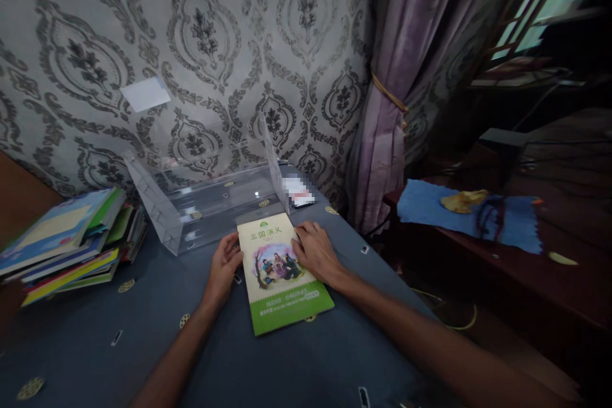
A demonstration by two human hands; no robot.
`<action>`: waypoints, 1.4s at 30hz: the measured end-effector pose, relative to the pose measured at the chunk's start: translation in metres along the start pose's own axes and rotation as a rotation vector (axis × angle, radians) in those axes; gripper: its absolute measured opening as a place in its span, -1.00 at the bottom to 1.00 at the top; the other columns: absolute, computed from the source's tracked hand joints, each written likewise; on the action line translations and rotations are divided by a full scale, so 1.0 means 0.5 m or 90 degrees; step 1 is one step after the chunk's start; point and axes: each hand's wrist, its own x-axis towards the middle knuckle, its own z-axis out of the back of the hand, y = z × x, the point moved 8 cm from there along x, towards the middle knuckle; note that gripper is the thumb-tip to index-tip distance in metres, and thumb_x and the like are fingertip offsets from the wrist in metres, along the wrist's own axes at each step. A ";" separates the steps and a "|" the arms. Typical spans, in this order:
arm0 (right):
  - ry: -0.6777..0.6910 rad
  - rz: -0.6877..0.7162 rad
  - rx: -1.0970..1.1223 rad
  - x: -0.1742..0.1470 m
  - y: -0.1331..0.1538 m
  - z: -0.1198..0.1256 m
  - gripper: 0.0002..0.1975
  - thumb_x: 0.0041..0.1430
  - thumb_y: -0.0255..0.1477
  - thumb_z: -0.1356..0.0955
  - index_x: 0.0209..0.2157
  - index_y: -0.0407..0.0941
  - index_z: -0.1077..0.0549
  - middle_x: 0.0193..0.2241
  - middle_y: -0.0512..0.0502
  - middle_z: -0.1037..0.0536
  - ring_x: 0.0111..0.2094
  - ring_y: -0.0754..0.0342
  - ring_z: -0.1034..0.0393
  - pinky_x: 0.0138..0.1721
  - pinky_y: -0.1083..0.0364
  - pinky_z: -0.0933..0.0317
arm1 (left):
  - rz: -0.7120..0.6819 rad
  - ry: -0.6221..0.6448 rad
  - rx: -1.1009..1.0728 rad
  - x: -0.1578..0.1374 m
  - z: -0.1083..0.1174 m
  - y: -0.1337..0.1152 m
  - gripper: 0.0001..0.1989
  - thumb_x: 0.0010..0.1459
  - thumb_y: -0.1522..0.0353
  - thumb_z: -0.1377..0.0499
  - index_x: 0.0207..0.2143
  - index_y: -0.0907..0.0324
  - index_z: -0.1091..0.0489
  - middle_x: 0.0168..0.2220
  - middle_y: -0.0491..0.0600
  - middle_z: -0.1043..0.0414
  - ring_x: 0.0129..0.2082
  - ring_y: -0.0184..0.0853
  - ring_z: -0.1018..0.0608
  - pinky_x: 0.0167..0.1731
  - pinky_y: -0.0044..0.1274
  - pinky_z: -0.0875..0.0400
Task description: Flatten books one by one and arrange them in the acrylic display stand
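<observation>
It's the table (148, 344), clear rack (155, 213) on the far side, stack (71, 245) to the left! And the book (277, 268), just nearer than the rack: left hand (224, 271) half-curled round its left edge, right hand (318, 254) holding the right.

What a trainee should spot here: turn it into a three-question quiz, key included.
1. Where is each hand on the book?
2. True or false: the book lies open at its middle pages.
3. Which is just left of the clear rack in the picture? (a) blue cloth (b) stack of books (c) window

Key:
1. Left hand at its left edge, right hand at its right.
2. False: closed, cover up.
3. b
</observation>
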 end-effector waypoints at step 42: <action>0.178 -0.231 0.584 0.028 -0.073 -0.020 -0.71 0.31 -0.50 -0.32 -0.54 -0.17 -0.41 -0.63 0.01 -0.52 -0.69 0.25 -0.37 -0.66 0.33 -0.24 | -0.280 0.109 0.574 0.020 -0.222 -0.084 -0.60 0.19 0.50 0.02 0.00 0.14 -0.47 -0.12 0.07 -0.41 -0.05 -0.15 -0.44 0.03 -0.29 -0.38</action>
